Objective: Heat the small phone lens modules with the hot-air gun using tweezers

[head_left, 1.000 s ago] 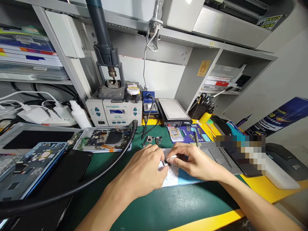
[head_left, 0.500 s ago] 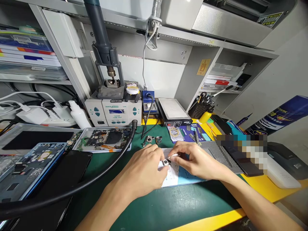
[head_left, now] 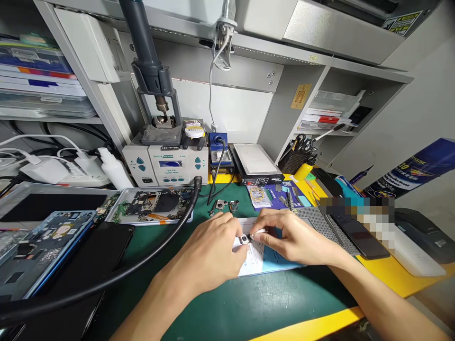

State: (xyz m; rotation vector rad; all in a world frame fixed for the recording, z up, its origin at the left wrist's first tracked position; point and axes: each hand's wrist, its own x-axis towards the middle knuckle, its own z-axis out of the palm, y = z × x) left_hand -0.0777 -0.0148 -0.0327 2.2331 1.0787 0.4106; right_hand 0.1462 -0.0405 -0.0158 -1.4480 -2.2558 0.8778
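Observation:
My left hand (head_left: 215,251) is closed, its fingertips pinching a small phone camera module (head_left: 244,239) with a dark square lens. Facing it from the right, my right hand (head_left: 289,237) pinches a small white piece (head_left: 259,232) between thumb and forefinger; its exact kind does not show. The tip of this piece is close beside the module. Both hands are over a white and blue printed sheet (head_left: 254,265) on the green mat (head_left: 263,303). Just beyond my left fingers lie two more camera modules, one silver (head_left: 221,205) and one darker (head_left: 233,205).
A thick black hose (head_left: 149,255) crosses the mat on my left, near a tray of circuit boards (head_left: 122,215) and an opened blue phone (head_left: 53,251). The hot-air station (head_left: 167,166) stands behind. On the right are a perforated metal plate (head_left: 316,227) and a black phone (head_left: 362,239).
The white piece in my right hand has shifted slightly to the right, away from the camera module. My left hand keeps its grip, and the whole view has moved a little.

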